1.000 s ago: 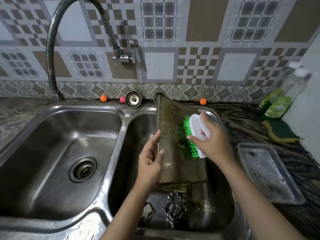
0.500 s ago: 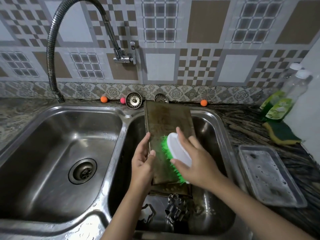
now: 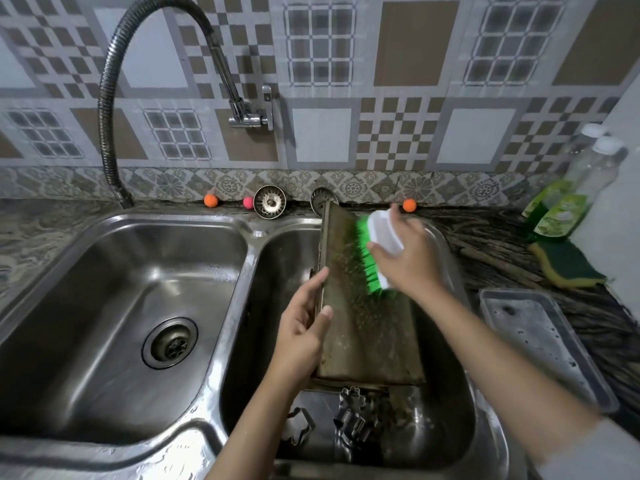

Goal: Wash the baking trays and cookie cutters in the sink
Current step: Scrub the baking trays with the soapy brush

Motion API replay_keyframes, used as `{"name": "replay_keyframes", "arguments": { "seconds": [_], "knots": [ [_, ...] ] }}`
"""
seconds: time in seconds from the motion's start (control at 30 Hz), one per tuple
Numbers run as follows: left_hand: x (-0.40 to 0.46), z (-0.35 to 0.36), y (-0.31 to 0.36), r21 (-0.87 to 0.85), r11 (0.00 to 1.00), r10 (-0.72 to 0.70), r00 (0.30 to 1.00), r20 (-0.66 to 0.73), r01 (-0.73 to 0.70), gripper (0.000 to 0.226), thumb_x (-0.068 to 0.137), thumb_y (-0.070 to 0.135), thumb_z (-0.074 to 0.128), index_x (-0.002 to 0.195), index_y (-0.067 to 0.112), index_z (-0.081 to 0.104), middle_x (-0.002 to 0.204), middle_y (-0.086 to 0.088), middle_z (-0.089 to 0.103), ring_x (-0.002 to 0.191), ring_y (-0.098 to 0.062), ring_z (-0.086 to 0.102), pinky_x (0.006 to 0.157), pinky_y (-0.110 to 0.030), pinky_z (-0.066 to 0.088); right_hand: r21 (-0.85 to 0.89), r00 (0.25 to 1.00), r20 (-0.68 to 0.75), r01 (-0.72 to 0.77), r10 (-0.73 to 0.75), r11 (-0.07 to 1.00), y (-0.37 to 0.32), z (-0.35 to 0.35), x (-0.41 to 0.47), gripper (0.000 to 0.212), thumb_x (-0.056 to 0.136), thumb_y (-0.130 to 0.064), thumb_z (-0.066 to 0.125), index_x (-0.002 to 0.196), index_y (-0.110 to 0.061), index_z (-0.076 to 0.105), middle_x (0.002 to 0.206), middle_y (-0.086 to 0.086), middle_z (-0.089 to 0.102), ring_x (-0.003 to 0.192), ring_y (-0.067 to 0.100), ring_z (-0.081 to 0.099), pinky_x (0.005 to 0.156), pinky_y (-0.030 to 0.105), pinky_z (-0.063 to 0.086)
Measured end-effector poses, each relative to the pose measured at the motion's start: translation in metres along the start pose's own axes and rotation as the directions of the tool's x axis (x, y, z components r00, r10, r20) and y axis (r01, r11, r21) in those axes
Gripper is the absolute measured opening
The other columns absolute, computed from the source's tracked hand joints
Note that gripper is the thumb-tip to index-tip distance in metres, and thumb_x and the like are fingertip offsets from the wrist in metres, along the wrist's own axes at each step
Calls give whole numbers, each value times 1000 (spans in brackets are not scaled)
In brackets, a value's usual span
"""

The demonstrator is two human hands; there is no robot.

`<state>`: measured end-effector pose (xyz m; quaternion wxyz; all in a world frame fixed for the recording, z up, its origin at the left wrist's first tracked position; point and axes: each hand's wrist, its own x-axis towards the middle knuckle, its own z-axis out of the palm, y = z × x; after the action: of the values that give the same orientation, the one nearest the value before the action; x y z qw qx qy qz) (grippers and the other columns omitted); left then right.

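The job looked only partly done. On the left, the steel basin with the round drain [image 3: 169, 342] held nothing that could be seen, and the coiled flexible tap [image 3: 110, 84] above it showed no running water. In the right basin of the double stainless sink [image 3: 242, 299], a dark, grease-stained rectangular metal baking tray [image 3: 367, 327] stood tilted on its lower edge. The left hand [image 3: 304, 327] gripped the tray's left rim, thumb over the face and fingers behind. The tray's surface was still brown and speckled, so scrubbing seemed far from finished. Below it, on the basin floor, lay several small metal cookie cutters [image 3: 349, 420], apparently not yet washed; a second tray seemed to lie beneath, though that was hard to tell. The right hand [image 3: 412, 261] clasped a white-backed scrubbing brush with green bristles [image 3: 374, 251], bristles pressed against the tray's upper part. On the counter at the right, a grey rectangular tray [image 3: 540, 344] carrying droplets sat apart, possibly already washed.
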<state>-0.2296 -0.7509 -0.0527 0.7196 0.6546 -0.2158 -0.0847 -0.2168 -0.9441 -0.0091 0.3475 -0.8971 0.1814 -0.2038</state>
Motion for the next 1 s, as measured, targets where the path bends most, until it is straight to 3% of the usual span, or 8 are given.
{"name": "replay_keyframes", "arguments": {
  "seconds": [0.13,0.27,0.47,0.53,0.63,0.73,0.87,1.0],
  "knots": [
    [7,-9,1,-59,998,-15,999,-31,13,48,82,7,52,128,21,50,138,6,52,133,-4,43,109,-19,32,83,955,51,289,-294,954,-14,11,-37,76,83,-35,69,148,-28,30,118,-7,46,103,8,50,88,22,34],
    [-2,-7,-2,-12,1000,-14,999,33,14,47,84,8,52,129,23,51,139,7,51,134,-5,41,111,-21,31,-21,999,-38,-18,17,1000,16,-1,11,76,84,-36,67,150,-25,30,125,8,49,110,24,54,84,27,41],
    [12,-23,-6,-127,991,-42,998,-42,36,54,78,21,63,131,19,51,139,-6,53,134,-22,43,114,-46,30,136,943,61,315,-326,939,-17,17,-50,75,83,-38,68,148,-32,30,109,-9,46,94,10,54,77,26,50],
    [12,-36,-8,-113,992,-67,997,-24,64,53,80,22,62,132,22,52,141,-7,51,135,-27,42,113,-55,27,105,976,57,203,-210,973,3,13,-29,75,83,-33,70,148,-26,33,110,-4,48,99,15,55,77,25,45],
    [7,-26,-7,-65,996,-51,998,47,54,49,83,9,55,132,18,50,140,-2,52,135,-15,42,116,-44,28,-5,999,-46,8,-8,1000,7,9,16,74,85,-35,67,149,-24,32,126,7,47,105,24,55,70,22,38],
    [15,-15,-4,-79,996,-29,999,19,31,51,80,9,55,131,16,49,138,2,53,132,-7,45,111,-28,34,49,989,-51,140,-137,989,-30,16,5,76,85,-42,63,150,-33,25,121,-4,44,94,14,51,64,17,45],
    [31,-38,1,-256,967,-53,978,-204,-1,52,80,0,55,129,17,51,134,-5,57,123,-23,52,103,-36,44,145,937,45,337,-346,930,-34,33,-78,76,80,-51,56,148,-38,24,102,-13,42,84,7,51,66,23,48],
    [29,-49,8,-296,955,-50,973,-227,-20,53,78,4,54,129,19,51,136,-5,57,127,-27,50,103,-43,44,113,970,-24,243,-242,963,11,29,-65,77,82,-42,65,148,-30,26,107,-3,45,90,13,54,71,33,54]
  ]
}}
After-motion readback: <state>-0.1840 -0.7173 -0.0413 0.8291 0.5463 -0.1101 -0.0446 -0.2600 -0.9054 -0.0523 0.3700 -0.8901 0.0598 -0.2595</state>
